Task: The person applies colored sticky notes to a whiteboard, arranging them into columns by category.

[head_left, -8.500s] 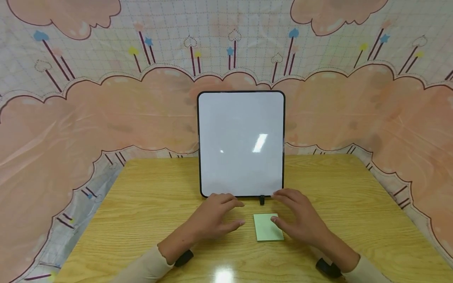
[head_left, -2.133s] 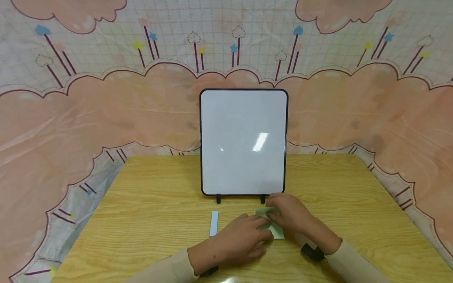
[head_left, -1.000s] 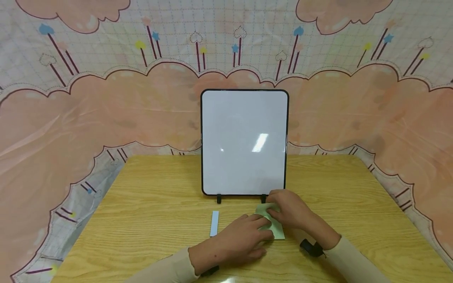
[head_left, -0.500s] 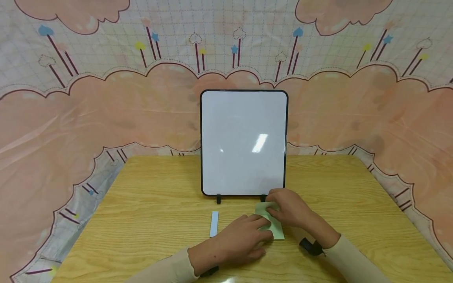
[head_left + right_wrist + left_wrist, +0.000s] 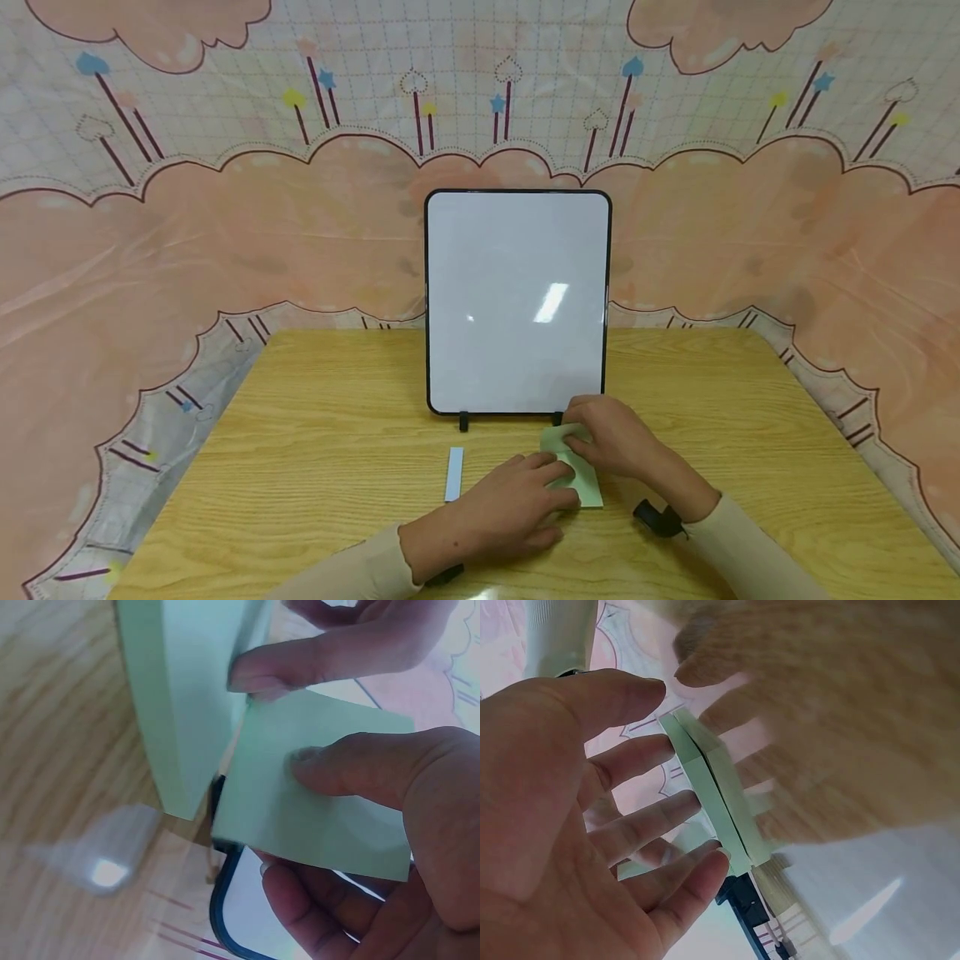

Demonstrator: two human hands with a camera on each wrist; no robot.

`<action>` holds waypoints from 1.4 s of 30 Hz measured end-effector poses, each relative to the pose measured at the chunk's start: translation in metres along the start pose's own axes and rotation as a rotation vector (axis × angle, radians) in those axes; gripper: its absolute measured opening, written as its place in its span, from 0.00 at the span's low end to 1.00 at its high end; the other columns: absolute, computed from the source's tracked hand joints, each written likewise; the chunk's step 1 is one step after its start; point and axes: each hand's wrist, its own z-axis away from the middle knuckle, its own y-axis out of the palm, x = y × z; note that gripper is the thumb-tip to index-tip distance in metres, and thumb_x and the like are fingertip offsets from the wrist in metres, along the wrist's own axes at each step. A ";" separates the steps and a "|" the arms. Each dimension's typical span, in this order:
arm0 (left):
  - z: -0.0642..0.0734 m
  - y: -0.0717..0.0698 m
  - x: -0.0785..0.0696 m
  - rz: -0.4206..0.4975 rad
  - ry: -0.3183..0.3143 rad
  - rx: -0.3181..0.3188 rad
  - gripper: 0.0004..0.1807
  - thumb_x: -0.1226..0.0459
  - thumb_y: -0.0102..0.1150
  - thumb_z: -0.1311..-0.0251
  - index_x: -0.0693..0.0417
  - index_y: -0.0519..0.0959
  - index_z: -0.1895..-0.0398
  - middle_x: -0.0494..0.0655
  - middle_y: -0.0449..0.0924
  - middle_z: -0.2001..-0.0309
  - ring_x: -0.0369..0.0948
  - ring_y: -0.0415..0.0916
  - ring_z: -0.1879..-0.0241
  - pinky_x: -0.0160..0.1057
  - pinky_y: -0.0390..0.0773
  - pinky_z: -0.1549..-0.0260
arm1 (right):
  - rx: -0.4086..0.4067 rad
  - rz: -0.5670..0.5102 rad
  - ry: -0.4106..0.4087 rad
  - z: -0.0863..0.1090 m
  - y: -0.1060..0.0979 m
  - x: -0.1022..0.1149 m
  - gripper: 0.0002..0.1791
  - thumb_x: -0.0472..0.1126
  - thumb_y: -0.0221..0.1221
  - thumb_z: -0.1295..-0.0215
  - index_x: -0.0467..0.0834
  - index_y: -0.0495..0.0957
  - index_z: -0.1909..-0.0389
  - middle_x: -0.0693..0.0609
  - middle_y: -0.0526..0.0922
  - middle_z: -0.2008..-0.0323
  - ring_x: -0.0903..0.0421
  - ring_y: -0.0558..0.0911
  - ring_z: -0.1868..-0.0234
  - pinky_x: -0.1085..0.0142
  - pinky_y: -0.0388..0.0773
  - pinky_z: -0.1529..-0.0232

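Observation:
A light green sticky note pad (image 5: pixel 589 490) lies on the table in front of the whiteboard. My left hand (image 5: pixel 510 510) rests on its left part, fingertips pressing the pad; in the left wrist view these fingers (image 5: pixel 641 823) reach the pad's edge (image 5: pixel 705 791) with the thumb apart. My right hand (image 5: pixel 617 437) pinches a sticky note (image 5: pixel 553 437) at the pad's far end, lifted and curving. Seen from the right wrist, the thumb (image 5: pixel 352 769) lies on this sheet (image 5: pixel 262 802) and the other fingers are behind it. Part of the pad is hidden under the left hand.
A black-framed whiteboard (image 5: pixel 516 300) stands upright on small black feet (image 5: pixel 463 422) just beyond the hands. A narrow pale blue strip (image 5: pixel 454 473) lies left of the pad, its near end hidden by the left arm. Patterned cloth (image 5: pixel 300 242) hangs behind the wooden table (image 5: pixel 330 400).
Both hands, earlier held apart near the pad, have come onto it. My right hand has since edged away toward the whiteboard, raising the pinched sheet; my left hand has stayed put lately.

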 end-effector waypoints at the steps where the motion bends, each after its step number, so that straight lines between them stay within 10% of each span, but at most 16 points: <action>1: 0.000 0.000 0.000 -0.001 0.002 -0.003 0.14 0.50 0.66 0.30 0.35 0.83 0.45 0.40 0.78 0.36 0.42 0.74 0.33 0.41 0.80 0.42 | -0.002 0.001 0.003 -0.001 -0.001 0.000 0.07 0.35 0.74 0.38 0.50 0.87 0.70 0.62 0.82 0.68 0.64 0.78 0.67 0.68 0.77 0.66; 42: -0.002 0.000 -0.004 -0.002 0.002 -0.001 0.12 0.50 0.66 0.29 0.36 0.83 0.45 0.41 0.79 0.36 0.44 0.75 0.33 0.41 0.76 0.35 | -0.323 0.120 -0.066 -0.014 -0.020 0.003 0.08 0.31 0.75 0.45 0.46 0.87 0.69 0.55 0.84 0.64 0.55 0.85 0.65 0.62 0.83 0.66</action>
